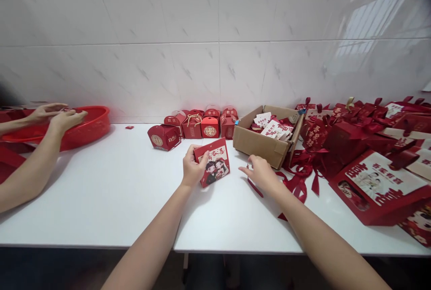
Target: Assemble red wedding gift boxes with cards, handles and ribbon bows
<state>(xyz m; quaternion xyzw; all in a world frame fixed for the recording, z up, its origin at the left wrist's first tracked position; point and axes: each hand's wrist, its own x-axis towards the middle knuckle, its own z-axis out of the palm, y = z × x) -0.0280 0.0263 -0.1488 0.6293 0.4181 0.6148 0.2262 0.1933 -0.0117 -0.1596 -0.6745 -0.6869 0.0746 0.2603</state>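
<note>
My left hand (194, 167) grips a red gift box (215, 164) by its left edge, thumb across the front. A cartoon bride and groom and gold-edged lettering are printed on the box, which is tilted above the white table. To its right, my right hand (261, 172) is bent over the tabletop with a dark red ribbon (256, 189) at its fingers, the strip hanging below them. The fingers look closed on the ribbon, though the palm side is hidden. More red ribbons (301, 177) lie in a tangle beside my right forearm.
Several small red candy boxes (164, 137) stand by the wall. An open cardboard box (259, 144) holds printed cards. Red gift bags (373, 186) crowd the right side. At left, another person's hands (63, 117) work over a red basin (97, 124).
</note>
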